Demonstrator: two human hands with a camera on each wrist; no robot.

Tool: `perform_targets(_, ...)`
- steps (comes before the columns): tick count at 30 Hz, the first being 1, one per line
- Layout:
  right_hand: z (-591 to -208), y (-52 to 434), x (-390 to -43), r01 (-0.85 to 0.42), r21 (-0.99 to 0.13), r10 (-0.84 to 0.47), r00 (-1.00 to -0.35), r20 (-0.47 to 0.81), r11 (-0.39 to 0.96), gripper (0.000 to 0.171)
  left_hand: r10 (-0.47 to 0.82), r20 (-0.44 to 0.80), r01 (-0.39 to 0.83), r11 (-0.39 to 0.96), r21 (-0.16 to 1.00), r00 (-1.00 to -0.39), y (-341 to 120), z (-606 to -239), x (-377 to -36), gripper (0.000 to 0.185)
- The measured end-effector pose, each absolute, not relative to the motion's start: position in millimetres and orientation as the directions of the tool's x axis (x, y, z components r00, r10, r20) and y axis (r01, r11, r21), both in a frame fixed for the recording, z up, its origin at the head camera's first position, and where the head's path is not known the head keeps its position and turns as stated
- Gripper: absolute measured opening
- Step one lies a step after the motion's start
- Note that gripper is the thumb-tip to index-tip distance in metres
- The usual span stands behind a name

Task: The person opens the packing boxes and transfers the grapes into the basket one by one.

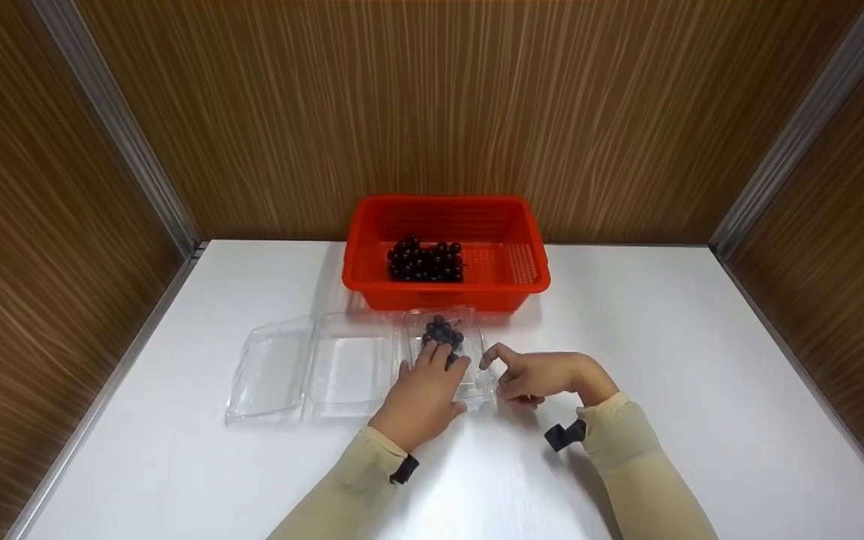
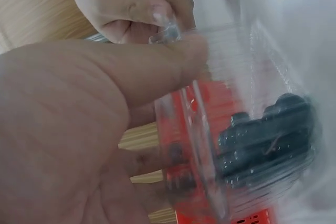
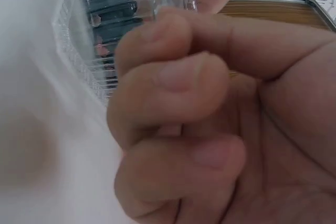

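Grapes [image 1: 443, 335] lie dark and clustered inside the closed clear clamshell box [image 1: 447, 352] that we hold on the white table [image 1: 702, 375], just in front of the red basket [image 1: 447, 251]. Our left hand [image 1: 424, 394] rests on the near left part of that box, fingers fairly straight and spread over its lid, the thumb pressed along the clear rim in the left wrist view. Our right hand [image 1: 541, 375] touches the box's right edge, its forefinger stretched toward the lid and the other fingers curled in; the right wrist view shows fingertips [image 3: 173, 77] bunched together beside the ribbed plastic wall (whether they truly pinch the rim we cannot tell). Left of the held box, and touching it, a second clear clamshell [image 1: 312, 367] lies opened flat. Behind the held box, the red basket carries a larger heap of dark grapes [image 1: 426, 261] toward its left side
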State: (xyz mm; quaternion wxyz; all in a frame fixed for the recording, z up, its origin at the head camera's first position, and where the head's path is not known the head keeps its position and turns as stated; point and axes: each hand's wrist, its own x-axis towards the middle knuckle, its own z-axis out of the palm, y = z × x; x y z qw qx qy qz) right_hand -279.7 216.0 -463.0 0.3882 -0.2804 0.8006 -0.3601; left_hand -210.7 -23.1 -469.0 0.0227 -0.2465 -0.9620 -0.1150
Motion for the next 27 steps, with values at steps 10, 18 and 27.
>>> perform_targets(10, -460.3, 208.8, -277.9, -0.135, -0.777, -0.692, -0.566, -0.449, 0.614, 0.047, 0.469, 0.162, 0.486, 0.869, 0.088, -0.868, -16.0, -475.2, -206.6, 0.078)
perform_targets(18, -460.8, 202.2, -270.0, -0.080, -0.744, -0.623, -0.610, -0.490, 0.663, 0.047, 0.480, 0.120, 0.492, 0.864, 0.105, -0.869, -15.6, -477.4, -199.8, 0.072)
perform_targets(27, -457.0, 206.2, -273.9, -0.158, -0.738, -0.639, -0.637, -0.432, 0.656, 0.035, 0.457, 0.110, 0.470, 0.862, 0.190, -0.882, -16.5, -474.3, -204.9, 0.074)
